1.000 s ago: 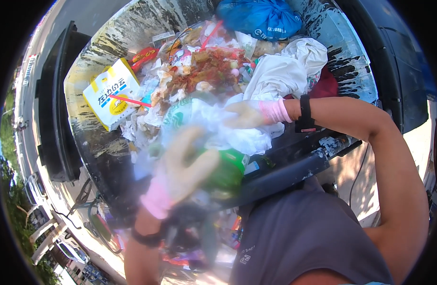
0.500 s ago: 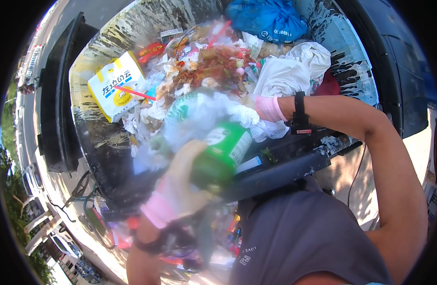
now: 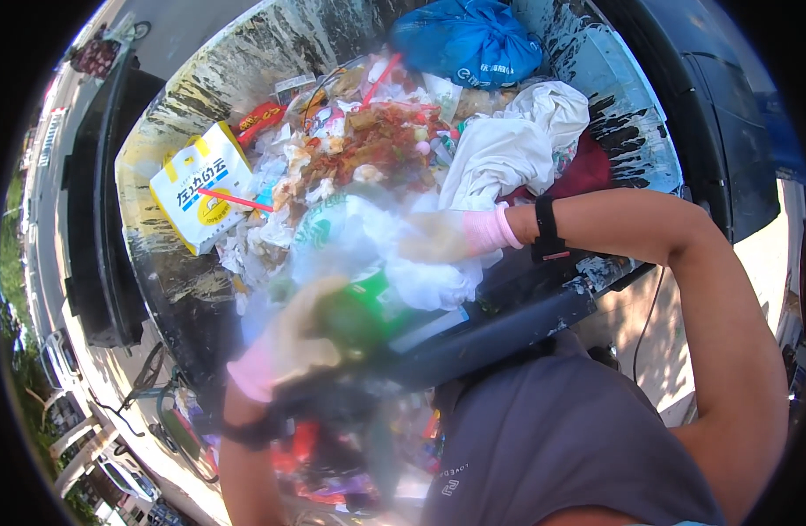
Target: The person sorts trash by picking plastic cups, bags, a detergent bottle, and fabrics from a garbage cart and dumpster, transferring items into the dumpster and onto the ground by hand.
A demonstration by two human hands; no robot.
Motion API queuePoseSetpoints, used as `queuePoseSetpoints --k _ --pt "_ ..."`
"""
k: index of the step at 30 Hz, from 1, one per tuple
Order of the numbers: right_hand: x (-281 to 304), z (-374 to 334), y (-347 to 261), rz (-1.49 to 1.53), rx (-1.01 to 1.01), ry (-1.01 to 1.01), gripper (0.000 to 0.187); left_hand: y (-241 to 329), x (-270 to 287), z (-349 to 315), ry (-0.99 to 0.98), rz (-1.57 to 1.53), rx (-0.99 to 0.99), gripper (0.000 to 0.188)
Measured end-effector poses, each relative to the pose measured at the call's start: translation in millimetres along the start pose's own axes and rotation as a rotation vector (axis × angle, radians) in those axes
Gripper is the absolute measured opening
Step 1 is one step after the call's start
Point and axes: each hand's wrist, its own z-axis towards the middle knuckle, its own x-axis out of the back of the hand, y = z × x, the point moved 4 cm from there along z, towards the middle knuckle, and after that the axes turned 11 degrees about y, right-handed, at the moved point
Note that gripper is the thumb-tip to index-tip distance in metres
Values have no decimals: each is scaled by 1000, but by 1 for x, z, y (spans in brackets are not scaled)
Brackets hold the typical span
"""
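My left hand, in a pale glove with a pink cuff, is blurred at the bin's near edge. Its fingers curl round the side of a green container, seemingly a bottle, smeared by motion. Just right of it, my right hand, gloved the same way, grips a crumpled white plastic bag; its fingertips are blurred. Left of the right hand lies a thin translucent bag with green print. A white cloth-like bundle rests just beyond the right wrist.
The large dirty bin holds mixed rubbish: reddish food waste, a white-and-yellow bag, a red straw and a tied blue bag. Its black rim crosses before me. More litter lies below, left of my body.
My right hand has shifted left, and the white bag under it has come lower. The left hand, with the green container, has moved left and slightly down.
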Motion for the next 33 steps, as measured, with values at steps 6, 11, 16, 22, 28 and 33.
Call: queuePoseSetpoints --k 6,11,16,22,28,33 --pt "4 -7 -40 -87 -112 127 51 49 -48 4 267 1183 -85 99" --pt "41 14 4 -384 -7 135 46 31 -37 38 308 1238 -148 94" --pt "174 -30 18 -342 2 627 54 31 -21 40 250 1066 -150 86" --pt "189 -55 70 -757 -253 341 110 28 -15 42 227 1039 -83 84" --pt "174 -47 109 -856 -269 483 60 22 -10 49 232 1096 -200 80" --pt "193 -90 32 -680 -376 532 47 23 -7 58 173 1054 -123 79"
